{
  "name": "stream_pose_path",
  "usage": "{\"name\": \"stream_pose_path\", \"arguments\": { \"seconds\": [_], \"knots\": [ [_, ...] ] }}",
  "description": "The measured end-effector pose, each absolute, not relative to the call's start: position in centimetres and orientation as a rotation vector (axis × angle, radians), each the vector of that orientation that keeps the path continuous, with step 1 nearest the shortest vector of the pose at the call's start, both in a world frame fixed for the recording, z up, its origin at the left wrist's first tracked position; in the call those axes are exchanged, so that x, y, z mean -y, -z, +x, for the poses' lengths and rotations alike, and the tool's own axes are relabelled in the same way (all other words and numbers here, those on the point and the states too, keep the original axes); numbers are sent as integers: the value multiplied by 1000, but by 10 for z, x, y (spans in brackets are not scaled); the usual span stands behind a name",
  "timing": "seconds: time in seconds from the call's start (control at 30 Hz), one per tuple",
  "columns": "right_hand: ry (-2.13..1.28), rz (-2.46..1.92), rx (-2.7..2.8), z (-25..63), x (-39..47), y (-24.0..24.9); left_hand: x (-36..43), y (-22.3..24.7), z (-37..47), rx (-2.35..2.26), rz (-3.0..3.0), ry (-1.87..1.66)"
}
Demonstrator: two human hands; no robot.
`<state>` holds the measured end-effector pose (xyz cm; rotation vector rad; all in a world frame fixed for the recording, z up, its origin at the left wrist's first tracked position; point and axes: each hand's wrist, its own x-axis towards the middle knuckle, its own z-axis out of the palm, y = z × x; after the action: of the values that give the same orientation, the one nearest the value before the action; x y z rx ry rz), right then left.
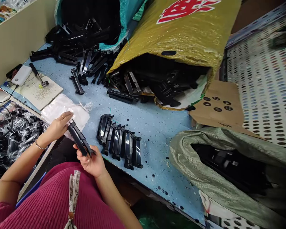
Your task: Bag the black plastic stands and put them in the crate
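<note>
**Both hands on one black part**

My left hand (58, 126) pinches the upper end of a long black plastic part (79, 139), fingers closed on it; my right hand (91, 162) grips its lower end. It is glossy and slotted, held over the table's near edge. A row of like parts (120, 141) lies just beside, on the blue speckled table (157, 124), among open sacks.

The green sack (205, 149) runs past the bottom edge.

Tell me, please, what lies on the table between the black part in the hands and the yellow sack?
In the head view, a row of black parts lies side by side on the blue table, between the held part and the yellow sack; beyond it the table is bare.
</note>
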<state>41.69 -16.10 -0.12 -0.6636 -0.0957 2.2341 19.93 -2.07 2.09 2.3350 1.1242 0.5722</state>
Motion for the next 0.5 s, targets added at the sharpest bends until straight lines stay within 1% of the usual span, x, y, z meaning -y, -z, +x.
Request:
{"name": "stream_pose_path", "arguments": {
  "seconds": [0.13,0.27,0.37,0.5],
  "knots": [
    [-2263,-576,-100,414,147,7,51,-23,205,-1002,2501,-622],
    [-2200,-609,19,424,136,1,88,-40,219,-809,2589,-585],
    [-2006,-875,224,428,135,1,102,-53,229,-721,2588,-485],
    [-1598,-1325,859,418,140,-4,106,-67,232,-697,2498,-317]
  ]
}}
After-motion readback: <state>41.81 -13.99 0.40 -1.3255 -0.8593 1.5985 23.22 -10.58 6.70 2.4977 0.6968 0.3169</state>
